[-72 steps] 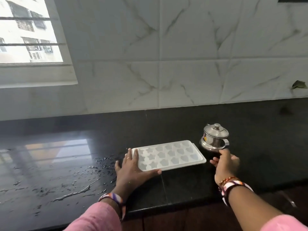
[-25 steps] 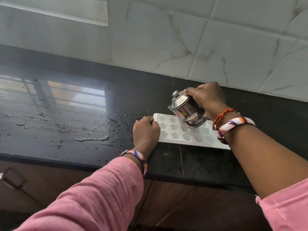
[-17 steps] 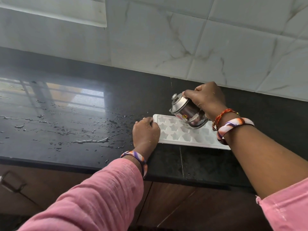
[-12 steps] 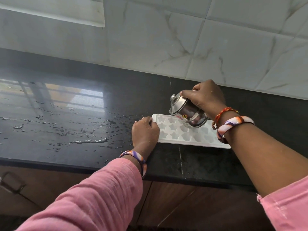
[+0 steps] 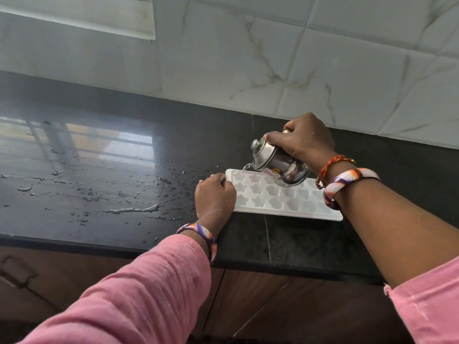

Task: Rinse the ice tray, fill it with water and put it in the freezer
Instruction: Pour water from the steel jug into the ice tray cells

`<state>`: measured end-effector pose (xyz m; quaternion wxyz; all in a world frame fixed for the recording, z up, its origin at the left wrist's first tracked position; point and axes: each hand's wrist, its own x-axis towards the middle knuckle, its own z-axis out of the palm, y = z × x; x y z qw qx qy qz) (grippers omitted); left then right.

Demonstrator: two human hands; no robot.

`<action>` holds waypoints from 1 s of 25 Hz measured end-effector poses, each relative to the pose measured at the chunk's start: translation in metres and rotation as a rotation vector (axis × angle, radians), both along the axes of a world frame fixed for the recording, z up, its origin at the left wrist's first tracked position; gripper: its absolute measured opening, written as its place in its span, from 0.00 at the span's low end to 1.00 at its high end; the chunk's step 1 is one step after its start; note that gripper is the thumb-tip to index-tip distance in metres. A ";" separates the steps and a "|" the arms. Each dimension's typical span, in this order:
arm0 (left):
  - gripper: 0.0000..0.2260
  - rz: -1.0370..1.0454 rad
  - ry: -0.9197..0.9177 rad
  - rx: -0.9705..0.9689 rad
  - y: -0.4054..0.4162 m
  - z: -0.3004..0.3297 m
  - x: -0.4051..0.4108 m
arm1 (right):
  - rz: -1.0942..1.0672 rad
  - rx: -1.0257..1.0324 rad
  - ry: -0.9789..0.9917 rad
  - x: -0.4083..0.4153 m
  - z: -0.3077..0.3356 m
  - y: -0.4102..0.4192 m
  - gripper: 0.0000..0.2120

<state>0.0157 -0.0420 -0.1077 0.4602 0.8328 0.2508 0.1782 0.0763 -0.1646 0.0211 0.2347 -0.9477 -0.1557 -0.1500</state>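
Filling is proceeding: right hand (image 5: 306, 142) gripping the tilted steel pot (image 5: 278, 163) above the ice tray (image 5: 275, 199), left hand (image 5: 215, 194) curled, bracing its left end on the desk (image 5: 124, 170); next, advancing the spout cell by cell.

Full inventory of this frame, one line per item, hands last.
ice tray: 1, white, star-shaped cavities, flat on the countertop near its front edge
steel pot: 1, silver, lidded, tilted over the tray's left end, water at its spout
countertop: 1, black, glossy, water splashes left of the tray
wall tiles: white, marbled, behind the countertop
cabinet fronts: brown wood, below the countertop
bangles: multicoloured, one on each wrist
left hand: grips the tray's left end
right hand: holds the pot
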 end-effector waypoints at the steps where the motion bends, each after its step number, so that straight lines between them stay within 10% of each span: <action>1: 0.14 0.000 0.000 -0.005 0.000 0.000 0.000 | 0.003 -0.004 -0.011 0.001 0.000 0.000 0.15; 15: 0.14 0.001 0.013 0.005 0.000 0.000 0.000 | -0.100 0.677 0.228 0.002 0.001 -0.027 0.16; 25: 0.15 0.001 0.012 0.007 0.000 0.000 -0.001 | -0.129 0.227 -0.002 -0.001 0.009 -0.036 0.21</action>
